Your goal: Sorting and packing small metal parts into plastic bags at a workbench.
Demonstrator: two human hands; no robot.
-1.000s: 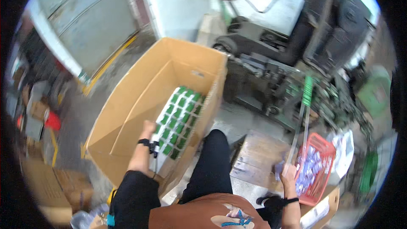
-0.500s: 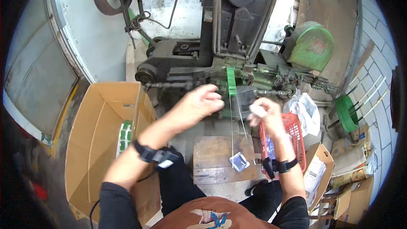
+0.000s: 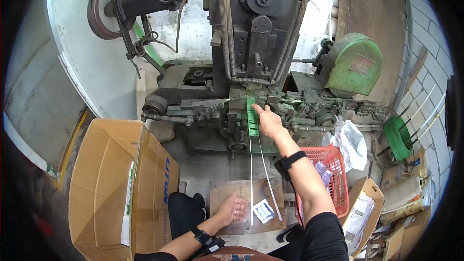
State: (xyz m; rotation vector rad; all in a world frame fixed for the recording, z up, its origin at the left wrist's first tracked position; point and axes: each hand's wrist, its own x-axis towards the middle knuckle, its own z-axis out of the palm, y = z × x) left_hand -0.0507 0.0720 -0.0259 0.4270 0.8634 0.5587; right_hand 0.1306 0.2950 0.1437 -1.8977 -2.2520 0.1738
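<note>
My right hand (image 3: 268,123) reaches to the machine's front. Its index finger is stretched out and touches the top part of a green ribbed strip, or row of small green pieces (image 3: 252,124); its other fingers are partly hidden. Two thin white rods (image 3: 251,179) run from the strip's lower end down toward me. My left hand (image 3: 233,210) is low over a wooden board (image 3: 224,191), fingers loosely apart, with nothing seen in it. Right of that hand, a small white and blue square packet (image 3: 263,211) lies on the board between the rods.
The dark green machine (image 3: 261,43) spans the far side, with a round green guard (image 3: 355,63) at right. A tall cardboard box (image 3: 104,188) stands left. A red basket (image 3: 342,183) holding purplish pieces and a smaller carton (image 3: 374,191) stand right, near a green wire coil (image 3: 395,133).
My left hand has drawn back from near the machine to the board. My right hand has moved left and up to the green strip; the whitish thing it held no longer shows. The view has shifted.
</note>
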